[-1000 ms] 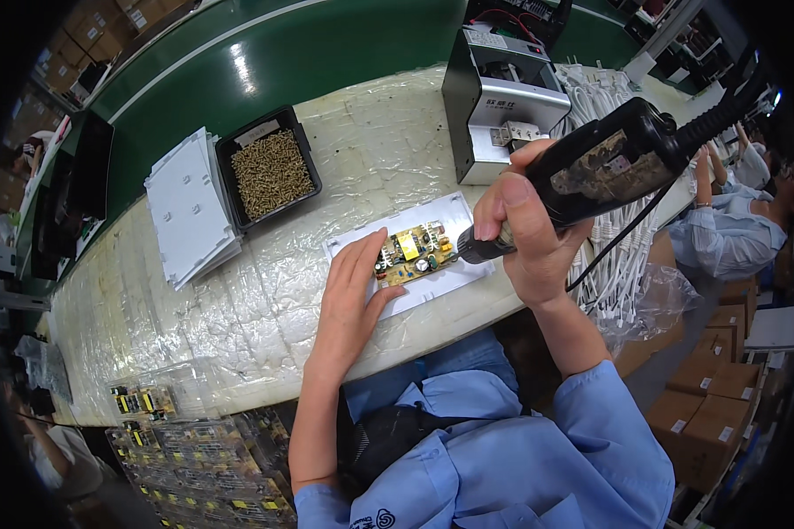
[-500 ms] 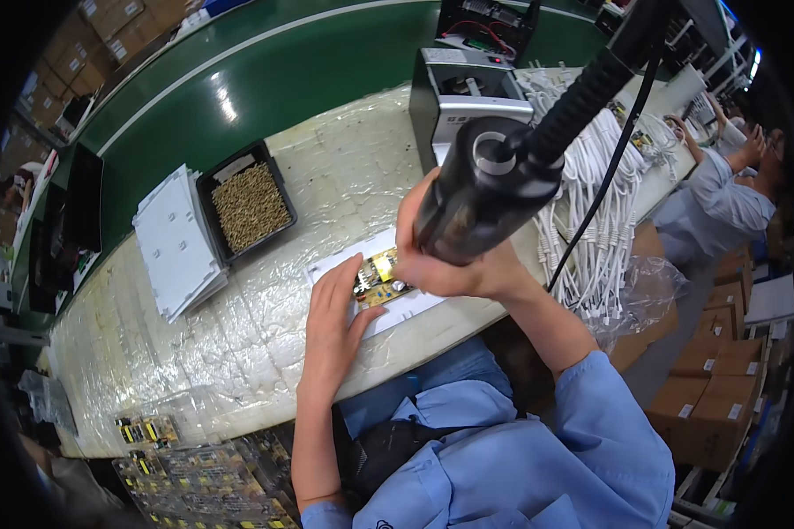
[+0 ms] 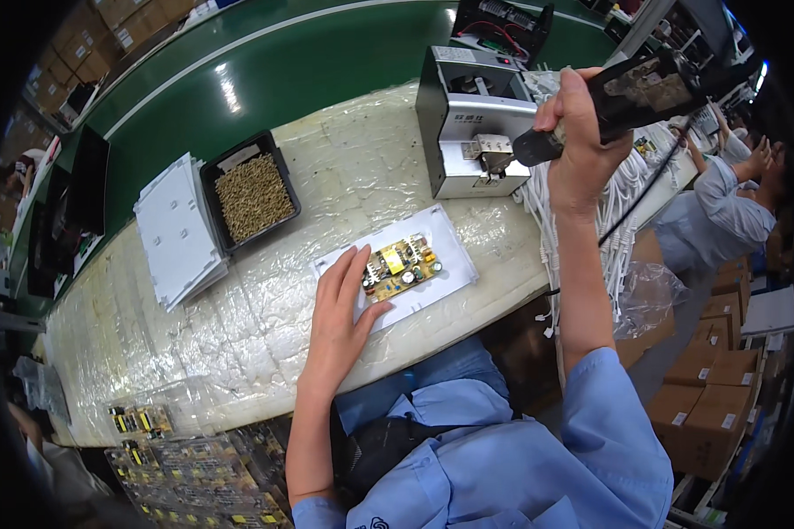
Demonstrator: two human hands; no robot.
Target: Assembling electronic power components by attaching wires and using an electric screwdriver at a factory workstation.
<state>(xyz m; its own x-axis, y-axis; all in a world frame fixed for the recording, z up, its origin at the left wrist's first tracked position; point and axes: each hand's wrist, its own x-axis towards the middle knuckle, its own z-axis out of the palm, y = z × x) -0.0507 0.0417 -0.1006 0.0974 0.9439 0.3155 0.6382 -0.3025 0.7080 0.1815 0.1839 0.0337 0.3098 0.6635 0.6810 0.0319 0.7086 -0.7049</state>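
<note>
My left hand (image 3: 337, 304) lies on a white plastic panel (image 3: 450, 242), fingers stretched out and thumb apart. Its fingertips and thumb touch the left end of a circuit board (image 3: 404, 267) that rests on the panel, with a yellow-wrapped part in its middle. My right hand (image 3: 582, 145) is wrapped round a black electric screwdriver (image 3: 641, 93), which is tilted with its nose down to the left. That nose is at the metal outlet of a grey screw feeder (image 3: 481, 110); whether the bit touches a screw there is too small to tell.
Left of the board stand a black bin of small brass-coloured screws (image 3: 254, 196) and a stack of white panels (image 3: 178, 231). White cables (image 3: 622, 189) lie right of the feeder. Bagged circuit boards (image 3: 198, 476) sit at the lower left. Another person (image 3: 723, 189) is at the far right.
My right hand has carried the screwdriver from over the circuit board up and right to the screw feeder, uncovering the board. My left hand has stayed almost in place.
</note>
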